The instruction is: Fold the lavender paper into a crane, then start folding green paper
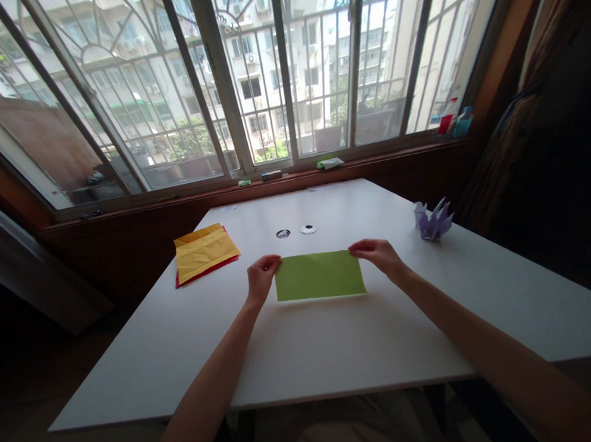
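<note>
A green sheet of paper (320,276) is stretched between my two hands, a little above the white table, with a faint shadow under its lower edge. My left hand (263,274) pinches its upper left corner between thumb and fingers. At the upper right corner, my right hand (377,252) grips the sheet the same way. The paper looks like a wide rectangle; whether it is folded double I cannot tell. Just beyond its top edge lie two small round pieces, one dark-patterned (283,234) and one white with a black spot (308,229).
Creased yellow paper (207,252) lies over red paper (183,279) on the left of the white table (333,352). Purple folded-paper figures (434,223) stand at the right. Small items, including a green-and-white packet (330,163), rest on the sill below the barred window.
</note>
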